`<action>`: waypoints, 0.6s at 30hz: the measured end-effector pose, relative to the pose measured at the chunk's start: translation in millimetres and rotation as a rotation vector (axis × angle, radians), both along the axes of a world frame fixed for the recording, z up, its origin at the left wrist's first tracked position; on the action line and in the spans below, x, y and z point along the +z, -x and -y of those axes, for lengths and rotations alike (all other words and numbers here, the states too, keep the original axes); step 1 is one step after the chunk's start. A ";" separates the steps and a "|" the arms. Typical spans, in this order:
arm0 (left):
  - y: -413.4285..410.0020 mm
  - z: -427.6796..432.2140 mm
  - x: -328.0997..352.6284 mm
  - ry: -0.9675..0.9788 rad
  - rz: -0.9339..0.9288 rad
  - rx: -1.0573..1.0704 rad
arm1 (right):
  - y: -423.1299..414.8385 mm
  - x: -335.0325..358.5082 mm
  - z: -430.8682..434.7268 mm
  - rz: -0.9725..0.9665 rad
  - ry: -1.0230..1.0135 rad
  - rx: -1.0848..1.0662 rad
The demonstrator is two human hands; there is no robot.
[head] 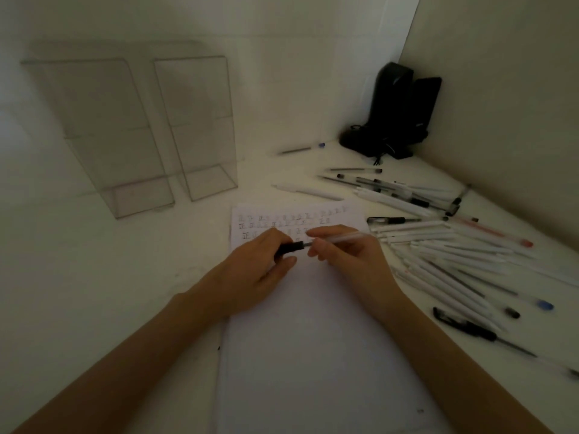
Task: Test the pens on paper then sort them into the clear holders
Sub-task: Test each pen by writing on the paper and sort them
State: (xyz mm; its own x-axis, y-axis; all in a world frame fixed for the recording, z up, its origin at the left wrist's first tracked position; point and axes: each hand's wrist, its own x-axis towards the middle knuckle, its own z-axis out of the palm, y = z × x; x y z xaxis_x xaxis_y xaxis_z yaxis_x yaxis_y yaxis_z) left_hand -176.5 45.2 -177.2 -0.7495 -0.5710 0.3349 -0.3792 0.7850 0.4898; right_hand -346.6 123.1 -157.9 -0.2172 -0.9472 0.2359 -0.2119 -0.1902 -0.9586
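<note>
Left fingers round cap, right round pen

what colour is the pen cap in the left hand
Black. Head view: left hand grips the cap, right hand holds the pen.

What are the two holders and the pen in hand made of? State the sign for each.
The holders: clear rigid plastic, probably acrylic, glossy; the wall shows through them. The pen: frosted translucent barrel, seemingly plastic; its black cap is opaque, likely plastic too.
</note>
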 end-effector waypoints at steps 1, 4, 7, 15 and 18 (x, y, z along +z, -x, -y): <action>1.4 0.5 -1.0 -0.011 0.023 0.020 | -0.4 -0.3 -0.2 -0.009 -0.001 0.007; 4.3 0.2 -1.8 0.045 0.048 0.050 | 0.3 -1.4 -1.1 0.017 0.008 -0.013; 3.0 -0.7 -0.1 0.137 0.041 0.091 | 3.1 -2.7 -3.1 0.066 0.014 -0.032; -19.8 9.5 20.3 -0.074 0.108 0.262 | 12.3 -6.5 -0.6 0.330 0.054 -0.058; -45.5 17.3 19.5 -0.079 0.217 0.380 | 15.0 2.2 -1.5 0.359 0.019 -0.137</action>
